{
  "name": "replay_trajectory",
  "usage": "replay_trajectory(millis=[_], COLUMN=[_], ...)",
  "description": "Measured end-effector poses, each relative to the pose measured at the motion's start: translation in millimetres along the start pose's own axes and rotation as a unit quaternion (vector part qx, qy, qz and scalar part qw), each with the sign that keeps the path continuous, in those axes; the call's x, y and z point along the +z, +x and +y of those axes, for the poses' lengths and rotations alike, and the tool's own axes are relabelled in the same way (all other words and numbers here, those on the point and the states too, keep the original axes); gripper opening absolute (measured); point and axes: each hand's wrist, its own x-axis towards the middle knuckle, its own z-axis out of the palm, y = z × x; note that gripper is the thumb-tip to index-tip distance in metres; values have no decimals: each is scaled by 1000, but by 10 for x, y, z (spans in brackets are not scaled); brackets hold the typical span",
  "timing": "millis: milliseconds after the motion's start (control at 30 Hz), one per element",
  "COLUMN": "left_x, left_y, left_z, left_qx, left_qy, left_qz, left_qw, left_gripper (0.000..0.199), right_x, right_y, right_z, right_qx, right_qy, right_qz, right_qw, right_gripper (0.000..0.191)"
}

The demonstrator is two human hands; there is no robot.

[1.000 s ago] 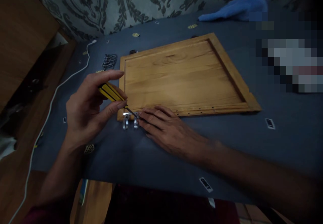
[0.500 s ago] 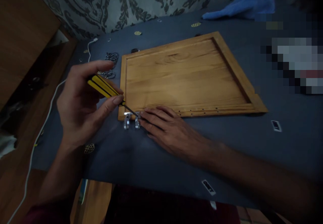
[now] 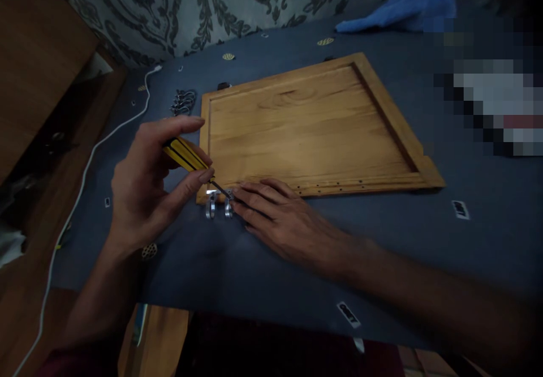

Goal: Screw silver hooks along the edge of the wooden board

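Note:
A yellow-and-black screwdriver (image 3: pixel 186 154) is pinched between the thumb and fingers of my left hand (image 3: pixel 146 181), its index finger raised over the handle end. The shaft slants down to a metal hook (image 3: pixel 228 210) at the near left edge of a framed wooden board (image 3: pixel 297 128). Another metal hook (image 3: pixel 209 207) sits just left of it. My right hand (image 3: pixel 284 218) lies palm down over the board's near edge, fingers stretched, fingertips against or right beside the hook at the screwdriver tip. Its thumb is hidden. A row of small dark holes runs along that edge.
Several more metal hooks (image 3: pixel 183 102) lie beyond my left hand. A white cable (image 3: pixel 91 153) runs down the left side. The blue cloth (image 3: pixel 403 12) rests by the patterned wall at the back. A blurred-out pale object (image 3: pixel 500 99) is at the right.
My left hand has shifted right and its grip has turned a little around the screwdriver handle. The screwdriver tip stays at the same hook. My right hand keeps its place on the board.

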Motion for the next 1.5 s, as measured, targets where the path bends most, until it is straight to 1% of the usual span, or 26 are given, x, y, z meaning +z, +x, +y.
replay_trajectory(millis=[133, 200, 267, 367, 433, 500, 600, 733, 800, 900, 933, 1067, 1133, 1200, 1300, 1333, 1367, 1433, 1500], left_x=[-5, -2, 1, 6, 10, 9, -15, -81, -101, -86, -73, -36, -35, -32, 0, 15, 30, 47, 44], left_y=[-8, -12, -17, -15, -3, 16, 46, 56, 54, 62, 66, 77, 75, 70, 61, 59, 60, 67, 79], left_z=[-25, -33, -32, -36, -59, -92, -131, -133, -123, -102, -96, -92, -102, -103, -65, -48, -35, -34, -70], left_qx=[28, 40, 44, 75, 96, 103, 116, 98, 80, 100, 97, 61, 46, 46, 72, 60, 40, 36, 79], left_qy=[3, -4, 19, 63, 52, 24, -4, -15, -17, -49, -54, -57, -61, -59, -58, -60, -67, -82, -83], left_qz=[-19, -19, -5, 27, 31, 15, -17, -79, -93, -105, -94, 36, 71, 71, 34, 37, 53, 59, 23], left_qw=[999, 999, 999, 995, 994, 994, 993, 992, 992, 988, 989, 996, 995, 995, 995, 996, 996, 994, 993], left_gripper=[61, 64, 62, 61, 65, 70, 72, 77, 76, 74, 71, 57, 52, 54, 62, 61, 60, 61, 66], right_x=[1, 4, 7, 14, 18, 18, 12, 8, 12, 18, 18, 8, 4, 3, 6, 7, 7, 8, 9], right_y=[3, 1, -2, -3, -1, 2, 5, 6, 6, 6, 6, 2, -1, -2, 3, 5, 7, 8, 6], right_z=[2, 2, 3, 2, 0, -1, 1, 7, 9, 9, 9, 4, 3, 2, 4, 5, 5, 7, 8], right_qx=[3, 2, 1, 4, 5, 6, 6, -2, 0, 6, 6, 5, 6, 6, -2, -3, -2, 1, 1], right_qy=[7, 11, 9, 14, 24, 28, 19, 5, 5, 13, 17, 15, 9, 7, 7, 6, 5, 2, 2], right_qz=[-3, 0, 3, 5, 6, 4, 1, 0, -1, -1, 0, 1, 1, 4, 12, 12, 11, 8, 8], right_qw=[1000, 1000, 1000, 1000, 1000, 1000, 1000, 1000, 1000, 1000, 1000, 1000, 1000, 1000, 1000, 1000, 1000, 1000, 1000], right_gripper=[34, 34, 34, 35, 36, 37, 36, 36, 36, 36, 36, 35, 34, 33, 34, 34, 33, 33, 34])
